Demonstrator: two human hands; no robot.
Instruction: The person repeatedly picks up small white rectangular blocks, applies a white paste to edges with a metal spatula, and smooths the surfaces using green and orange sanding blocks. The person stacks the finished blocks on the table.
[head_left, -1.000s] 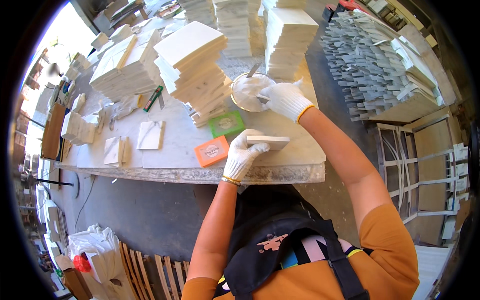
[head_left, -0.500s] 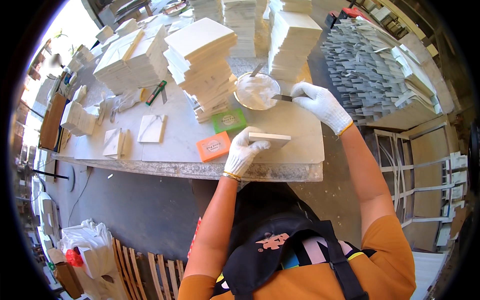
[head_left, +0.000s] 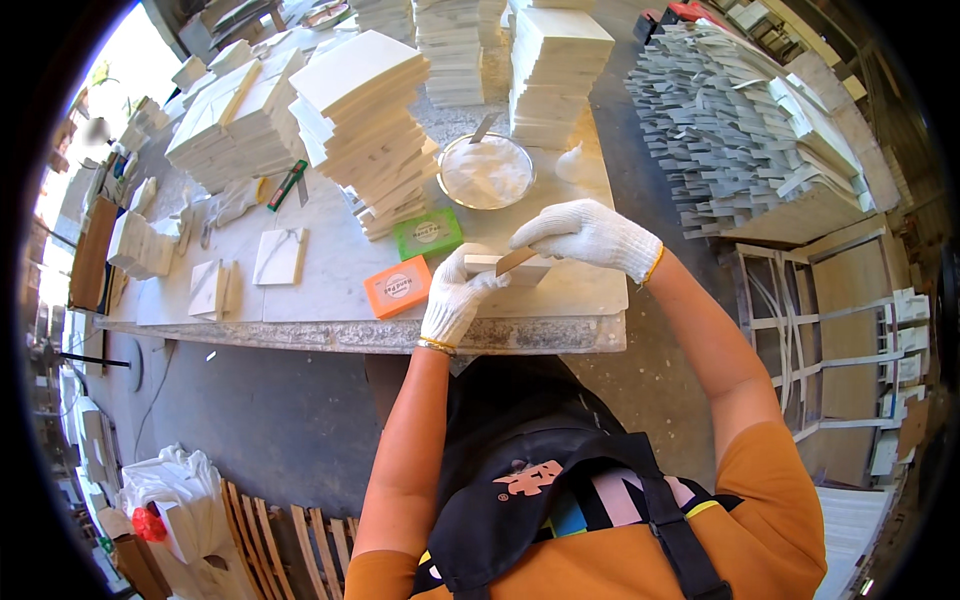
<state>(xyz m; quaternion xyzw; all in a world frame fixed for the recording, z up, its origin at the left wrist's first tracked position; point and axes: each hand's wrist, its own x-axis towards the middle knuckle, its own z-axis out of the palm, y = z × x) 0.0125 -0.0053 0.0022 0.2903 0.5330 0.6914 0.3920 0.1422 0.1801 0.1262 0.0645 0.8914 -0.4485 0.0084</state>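
**Thin blade (head_left: 514, 262) at a pale tile (head_left: 533, 272)**

In the head view, right in front of me, the gloved left hand (head_left: 458, 298) is closed around the left end of the tile, holding it up over the table's (head_left: 345, 290) near edge. The gloved right hand (head_left: 595, 240) pinches the blade, angled across the tile; I can't tell whether they touch. Left of the tile lie an orange block (head_left: 398, 287) and, farther off, a green block (head_left: 428, 233). Beyond sits a bowl (head_left: 442, 182) of white paste (head_left: 487, 172), a tall tile stack (head_left: 365, 130) to its left.

both hands (head_left: 455, 302) (head_left: 597, 238) grip, near each other.
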